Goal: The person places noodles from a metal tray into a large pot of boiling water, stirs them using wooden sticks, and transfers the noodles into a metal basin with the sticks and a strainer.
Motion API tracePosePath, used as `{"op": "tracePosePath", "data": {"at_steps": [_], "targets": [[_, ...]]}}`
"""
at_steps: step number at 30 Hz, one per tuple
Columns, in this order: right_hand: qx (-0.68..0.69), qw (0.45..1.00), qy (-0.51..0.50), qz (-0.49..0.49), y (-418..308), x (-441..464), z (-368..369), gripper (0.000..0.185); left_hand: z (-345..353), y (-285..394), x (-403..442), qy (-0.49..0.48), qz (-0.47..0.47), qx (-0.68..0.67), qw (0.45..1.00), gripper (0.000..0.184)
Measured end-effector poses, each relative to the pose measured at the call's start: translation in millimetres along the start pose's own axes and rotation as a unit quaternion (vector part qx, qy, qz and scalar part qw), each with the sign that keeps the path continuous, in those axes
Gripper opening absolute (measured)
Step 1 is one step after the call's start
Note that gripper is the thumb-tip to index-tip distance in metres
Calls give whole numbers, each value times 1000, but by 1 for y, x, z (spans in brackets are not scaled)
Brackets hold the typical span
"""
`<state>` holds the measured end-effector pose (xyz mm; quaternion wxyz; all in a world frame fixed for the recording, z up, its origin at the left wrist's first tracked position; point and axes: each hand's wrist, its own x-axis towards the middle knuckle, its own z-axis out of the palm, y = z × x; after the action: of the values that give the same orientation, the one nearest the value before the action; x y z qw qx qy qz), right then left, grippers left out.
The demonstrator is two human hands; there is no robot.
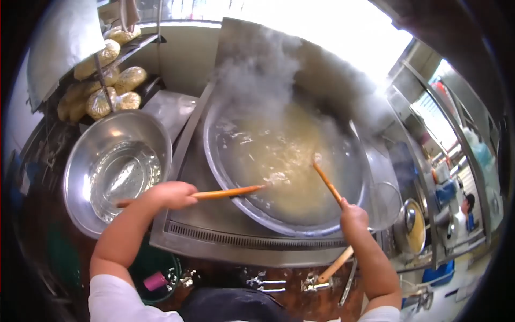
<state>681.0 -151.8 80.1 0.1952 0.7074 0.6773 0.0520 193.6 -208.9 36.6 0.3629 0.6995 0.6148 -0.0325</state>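
My left hand (178,194) is closed around a long wooden stick (228,192), whose far end reaches over the near-left rim of a wide metal pot (217,172). In my right hand (354,217) is a second wooden stick (327,181), its tip down in the bubbling liquid. Pale yellow contents (292,155), too blurred to name, churn in the middle of the pot. Steam rises at the back and hides part of the far rim. Under my left forearm stands a large steel bowl (80,166) with clear water in it.
Several bags of yellowish food (130,79) fill the rack at left. A green tub with a pink cup (155,281) stands below. A wooden handle (336,265) juts out by my right forearm. A mesh strainer (385,206) sits right of the pot; a person (465,212) is farther right.
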Motion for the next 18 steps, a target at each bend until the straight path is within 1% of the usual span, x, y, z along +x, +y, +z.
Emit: {"op": "tracePosePath", "data": {"at_steps": [2, 4, 5, 6, 7, 9, 10, 11, 12, 14, 16, 18], "targets": [[-2, 1000, 24, -15, 17, -34, -10, 39, -5, -35, -28, 7, 5, -52, 999, 37], [23, 1000, 11, 13, 20, -74, -52, 35, -16, -48, -57, 32, 10, -51, 998, 37], [25, 999, 35, 8, 21, -95, -76, 32, -20, -50, -70, 46, 11, -52, 998, 36], [49, 997, 63, 15, 33, -106, -84, 32, -24, -52, -79, 50, -4, -60, 997, 36], [89, 989, 121, -1, 40, -125, -101, 30, -28, -53, -86, 53, -20, -68, 996, 35], [104, 979, 173, -40, 64, -152, -128, 29, -36, -48, -101, 70, -56, -85, 992, 33], [108, 984, 138, -29, 56, -174, -163, 31, -38, -49, -107, 100, -56, -62, 992, 32], [85, 983, 153, -54, 73, -183, -169, 34, -39, -51, -111, 129, -55, -39, 989, 31], [102, 983, 149, -40, 73, -197, -180, 35, -40, -52, -115, 157, -53, -16, 986, 31], [134, 981, 142, -12, 70, -223, -204, 36, -47, -48, -123, 169, -84, -27, 982, 30], [159, 981, 113, 14, 67, -237, -214, 36, -51, -47, -126, 181, -116, -23, 976, 30], [176, 980, 82, 28, 56, -243, -223, 36, -52, -59, -124, 193, -107, -29, 975, 30]]}}
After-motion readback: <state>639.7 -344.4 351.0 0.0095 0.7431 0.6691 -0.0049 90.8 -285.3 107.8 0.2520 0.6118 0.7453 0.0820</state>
